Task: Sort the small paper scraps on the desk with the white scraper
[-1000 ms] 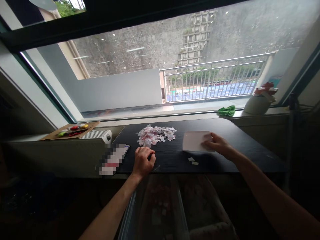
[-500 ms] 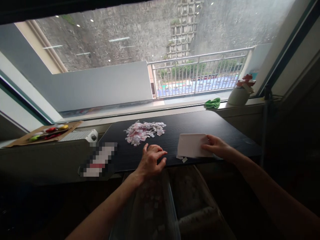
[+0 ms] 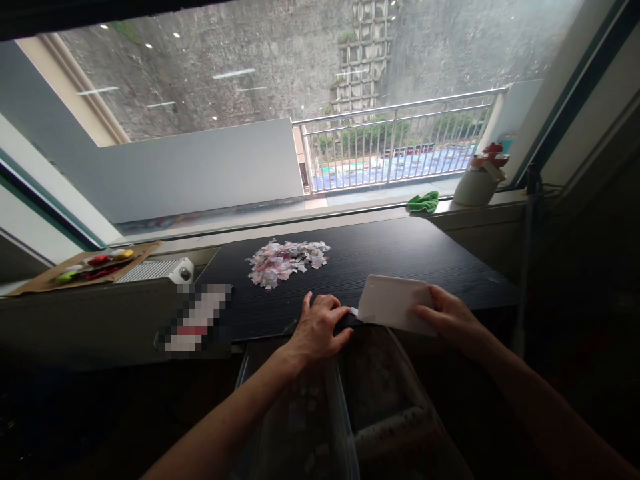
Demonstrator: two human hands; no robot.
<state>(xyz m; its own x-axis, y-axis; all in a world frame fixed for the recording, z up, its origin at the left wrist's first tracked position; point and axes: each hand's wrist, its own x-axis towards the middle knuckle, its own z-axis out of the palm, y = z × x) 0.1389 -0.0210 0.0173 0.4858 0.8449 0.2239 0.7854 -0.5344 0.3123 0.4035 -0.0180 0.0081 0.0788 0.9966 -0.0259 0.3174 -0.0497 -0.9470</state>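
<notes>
My right hand (image 3: 453, 319) grips a white flat plastic scraper (image 3: 395, 303) by its right end, thumb on its face. The scraper is tilted at the near edge of the black tabletop (image 3: 390, 247), its lower left corner close to a small white paper scrap (image 3: 354, 311). My left hand (image 3: 323, 327) reaches over the same edge with fingers apart and thumb out, its fingertips beside that scrap. Further back lies a loose heap of small paper pieces (image 3: 285, 261). Beneath the left hand is a clear plastic bin (image 3: 345, 420) with pale scraps inside.
A green cloth (image 3: 423, 202) and a pale jug with a reddish top (image 3: 480, 177) stand on the windowsill. At the left are a white ribbed appliance (image 3: 160, 270) and brown cardboard (image 3: 145, 250) with colourful items. A second dark container (image 3: 390, 387) is right of the bin.
My left hand has moved right, towards the scraper. The scraper has shifted slightly right and nearer, and tilted; the scraps below it are now mostly hidden.
</notes>
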